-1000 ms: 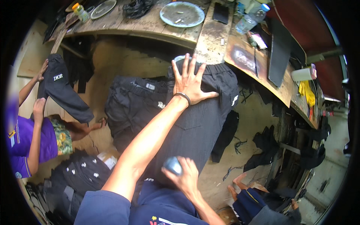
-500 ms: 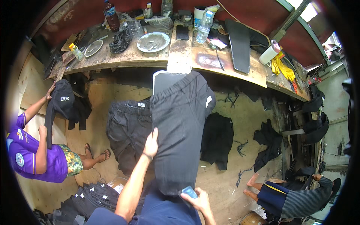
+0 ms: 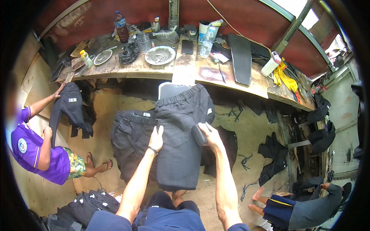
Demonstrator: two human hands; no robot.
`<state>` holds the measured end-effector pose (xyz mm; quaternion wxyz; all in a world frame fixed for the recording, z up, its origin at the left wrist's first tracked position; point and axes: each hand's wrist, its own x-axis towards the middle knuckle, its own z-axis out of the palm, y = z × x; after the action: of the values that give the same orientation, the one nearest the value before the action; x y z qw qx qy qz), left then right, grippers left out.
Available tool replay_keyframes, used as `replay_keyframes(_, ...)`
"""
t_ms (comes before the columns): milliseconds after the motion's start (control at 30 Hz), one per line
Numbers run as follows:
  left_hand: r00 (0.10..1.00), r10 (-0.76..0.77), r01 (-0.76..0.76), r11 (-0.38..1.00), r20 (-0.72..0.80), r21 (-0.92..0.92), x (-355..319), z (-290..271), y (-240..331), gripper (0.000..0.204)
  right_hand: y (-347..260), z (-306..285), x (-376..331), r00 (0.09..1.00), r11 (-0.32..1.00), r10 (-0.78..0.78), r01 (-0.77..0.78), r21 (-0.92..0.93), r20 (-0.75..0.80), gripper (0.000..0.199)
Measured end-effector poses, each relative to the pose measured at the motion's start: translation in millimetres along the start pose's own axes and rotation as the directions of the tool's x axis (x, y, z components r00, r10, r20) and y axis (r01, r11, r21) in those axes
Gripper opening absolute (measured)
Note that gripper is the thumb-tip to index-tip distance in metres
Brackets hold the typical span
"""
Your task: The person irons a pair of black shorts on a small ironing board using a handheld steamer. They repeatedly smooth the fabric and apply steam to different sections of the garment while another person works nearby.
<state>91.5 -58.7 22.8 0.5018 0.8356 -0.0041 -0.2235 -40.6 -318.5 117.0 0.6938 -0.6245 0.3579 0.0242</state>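
The left hand (image 3: 156, 138) lies flat, fingers spread, on the dark shorts (image 3: 180, 142), while the right hand (image 3: 208, 133) grips a small dark block (image 3: 199, 134). The shorts run lengthwise away toward the cluttered tabletop (image 3: 185, 65).

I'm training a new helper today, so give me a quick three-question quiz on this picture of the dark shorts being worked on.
1. True or false: the left hand rests flat on the dark grey shorts.
2. What does the right hand hold? A) a small dark block-shaped tool B) a bottle C) a plate
3. What lies directly left of the grey shorts, partly under them?

Key: 1 true. 2 A, the small dark tool pressed on the shorts. 3 a second pair of black shorts.
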Motion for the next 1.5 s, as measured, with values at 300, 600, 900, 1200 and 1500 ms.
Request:
replay_keyframes(300, 0.999, -0.032, 0.032, 0.999, -0.006, -0.027, -171, -8, -55, 0.083, 63, 5, -132, 0.976, 0.811, -0.214, 0.148, -0.565, -0.051, 0.083)
replay_keyframes(600, 0.808, 0.488, -0.243, 0.787, -0.331, 0.566, -134, -166, -30, 0.038, 82, 116, -213, 0.873, 0.724, -0.285, 0.467, -0.508, 0.396, 0.097)
replay_keyframes(900, 0.698, 0.393, -0.716, 0.378, 0.598, 0.587, -169, -45, 4, 0.095, 86, 28, -162, 0.97, 0.973, 0.175, -0.144, 0.182, -0.169, 0.075)
replay_keyframes(1200, 0.605, 0.654, -0.729, 0.225, 0.454, 0.647, 68, 48, 99, 0.099, 14, -2, 70, 0.879, 0.896, 0.13, 0.094, 0.434, -0.459, 0.036)
replay_keyframes(1500, 0.559, 0.817, -0.68, 0.548, 0.139, -0.486, -42, -36, 240, 0.034, 25, 66, -50, 0.83, 0.967, -0.202, 0.254, 0.029, -0.52, 0.053)
